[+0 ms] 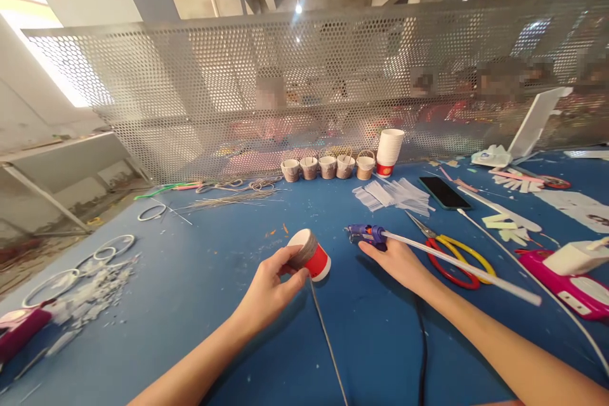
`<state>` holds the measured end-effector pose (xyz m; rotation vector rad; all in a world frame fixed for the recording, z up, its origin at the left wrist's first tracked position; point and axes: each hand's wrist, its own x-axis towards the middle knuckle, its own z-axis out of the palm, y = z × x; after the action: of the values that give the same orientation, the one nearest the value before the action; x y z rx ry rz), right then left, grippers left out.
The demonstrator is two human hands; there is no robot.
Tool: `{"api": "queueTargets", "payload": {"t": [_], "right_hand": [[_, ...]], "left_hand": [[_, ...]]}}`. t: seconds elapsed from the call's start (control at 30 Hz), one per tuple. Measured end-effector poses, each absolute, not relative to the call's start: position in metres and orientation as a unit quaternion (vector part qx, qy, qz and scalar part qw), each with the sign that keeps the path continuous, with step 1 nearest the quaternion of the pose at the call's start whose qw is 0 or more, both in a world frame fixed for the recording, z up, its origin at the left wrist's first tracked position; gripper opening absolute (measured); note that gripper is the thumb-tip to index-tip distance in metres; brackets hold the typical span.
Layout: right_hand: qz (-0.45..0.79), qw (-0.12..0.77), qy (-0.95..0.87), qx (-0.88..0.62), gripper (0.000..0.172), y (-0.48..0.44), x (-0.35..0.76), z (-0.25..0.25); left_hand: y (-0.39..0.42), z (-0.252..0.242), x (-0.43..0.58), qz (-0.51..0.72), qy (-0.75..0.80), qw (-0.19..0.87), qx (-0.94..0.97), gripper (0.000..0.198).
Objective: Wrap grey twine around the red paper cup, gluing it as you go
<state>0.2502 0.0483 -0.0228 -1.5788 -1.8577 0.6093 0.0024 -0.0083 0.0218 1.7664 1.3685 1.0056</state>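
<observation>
my left hand [273, 282] pinches a red-and-white paper cup [318, 261] at its right; my right hand [400, 261] grips a purple glue gun [370, 235]; far beyond, white paper cups [391, 147] stand nested.

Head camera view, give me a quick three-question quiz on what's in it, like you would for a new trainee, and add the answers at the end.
1. How many small cups stand in the row left of the tall cup stack? a) three b) five c) eight

2. True or false: the left hand holds the scissors.

3. Fill in: the right hand holds a ____.

Key: 1. b. 2. False; it holds a partly wrapped cup. 3. Glue gun.
</observation>
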Motion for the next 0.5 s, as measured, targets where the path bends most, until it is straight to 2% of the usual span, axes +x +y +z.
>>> {"api": "queueTargets", "payload": {"t": [0.13, 0.27, 0.3, 0.4, 0.5], "right_hand": [[0.229, 0.312, -0.707, -0.592, 0.039, 0.026, 0.269, -0.015], [0.191, 0.393, -0.638, -0.634, 0.027, -0.021, 0.286, -0.007], [0.24, 0.401, -0.629, -0.621, 0.025, -0.033, 0.283, -0.003], [0.488, 0.393, -0.571, -0.53, 0.027, -0.054, 0.255, 0.009], [0.639, 0.375, -0.474, -0.475, 0.042, -0.05, 0.21, 0.012]], "left_hand": [[-0.006, 0.022, -0.001, 0.393, 0.528, 0.309, 0.687, 0.034], [-0.006, 0.019, -0.002, 0.405, 0.544, 0.294, 0.674, 0.039], [-0.007, 0.018, -0.002, 0.404, 0.545, 0.297, 0.672, 0.042], [-0.012, 0.013, 0.001, 0.401, 0.526, 0.31, 0.683, 0.049], [-0.019, 0.009, 0.003, 0.398, 0.496, 0.306, 0.708, 0.051]]}}
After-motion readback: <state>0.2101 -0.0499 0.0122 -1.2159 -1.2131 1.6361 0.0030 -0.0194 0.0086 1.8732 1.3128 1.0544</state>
